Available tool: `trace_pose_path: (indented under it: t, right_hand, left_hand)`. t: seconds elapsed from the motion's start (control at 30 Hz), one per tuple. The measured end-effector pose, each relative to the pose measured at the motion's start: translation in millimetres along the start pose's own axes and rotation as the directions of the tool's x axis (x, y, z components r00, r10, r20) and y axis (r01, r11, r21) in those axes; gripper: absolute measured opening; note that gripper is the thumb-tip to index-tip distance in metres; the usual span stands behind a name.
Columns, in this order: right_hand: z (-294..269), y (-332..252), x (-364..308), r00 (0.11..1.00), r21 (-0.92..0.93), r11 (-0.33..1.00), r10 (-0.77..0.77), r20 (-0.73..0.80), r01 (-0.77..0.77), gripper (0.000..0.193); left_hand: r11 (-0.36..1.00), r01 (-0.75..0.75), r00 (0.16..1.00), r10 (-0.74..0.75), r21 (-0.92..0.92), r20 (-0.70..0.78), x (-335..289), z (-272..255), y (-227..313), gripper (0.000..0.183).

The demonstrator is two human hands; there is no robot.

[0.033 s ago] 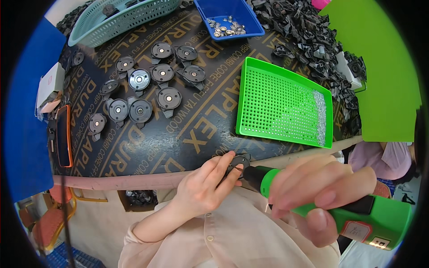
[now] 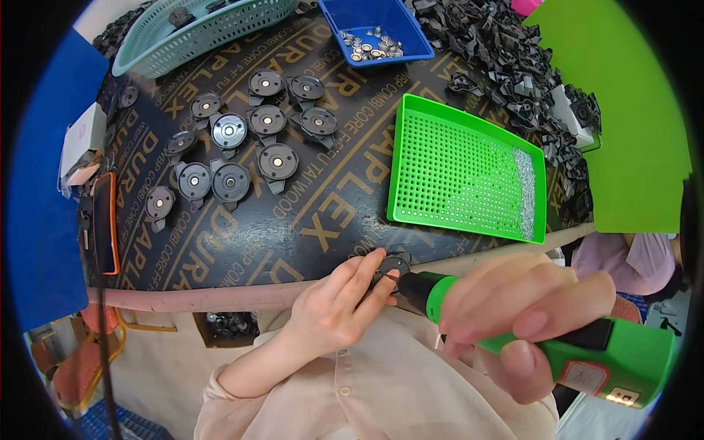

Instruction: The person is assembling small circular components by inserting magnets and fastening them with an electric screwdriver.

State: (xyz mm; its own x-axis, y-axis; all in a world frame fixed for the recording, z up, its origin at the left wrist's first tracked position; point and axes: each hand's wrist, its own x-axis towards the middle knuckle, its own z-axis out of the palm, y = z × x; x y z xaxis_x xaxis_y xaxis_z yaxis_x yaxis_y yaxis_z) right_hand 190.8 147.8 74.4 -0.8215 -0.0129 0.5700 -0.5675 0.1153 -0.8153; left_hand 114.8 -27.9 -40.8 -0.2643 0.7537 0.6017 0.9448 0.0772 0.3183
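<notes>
At the table's near edge my left hand is closed on a round dark grey plastic part, its fingers pressing the part from the left and front. My right hand wraps round a green and black electric screwdriver, which lies almost level. Its black nose points left, with the tip at the part; my fingers partly hide the contact. Farther left on the table lie several similar round grey parts, each with a small metal centre.
A green perforated tray holds many small silver screws along its right side. Behind it stand a blue bin with metal pieces and a pale teal basket. Black plastic parts pile up at right. An orange-edged phone lies left.
</notes>
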Motion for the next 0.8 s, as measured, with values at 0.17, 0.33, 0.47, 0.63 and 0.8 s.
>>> trace_pose_path:
  t: [0.17,0.33,0.47,0.63,0.8]
  right_hand:
    - [2,6,4,0.996,0.05,0.995,-0.091,-0.004,0.092,0.029]
    - [-23,-8,-9,0.958,-0.034,0.986,-0.168,-0.234,0.165,0.022]
    - [-46,6,-6,0.87,-0.305,0.936,-0.291,-0.397,0.174,0.022]
    - [-40,25,-1,0.867,-0.252,0.964,-0.193,-0.459,0.082,0.02]
    - [-37,23,0,0.858,-0.171,0.984,-0.127,-0.498,0.047,0.019]
  left_hand:
    - [1.0,0.004,1.0,-0.004,0.029,-0.023,1,1,2,0.027]
    - [0.999,0.01,0.998,-0.008,0.036,-0.066,-5,6,3,0.03]
    - [0.999,0.008,0.997,-0.006,0.035,-0.071,-4,9,1,0.032]
    - [0.999,0.037,0.997,-0.038,-0.015,-0.064,-3,8,3,0.041]
    - [0.999,0.033,0.997,-0.035,-0.025,-0.075,-2,7,3,0.042]
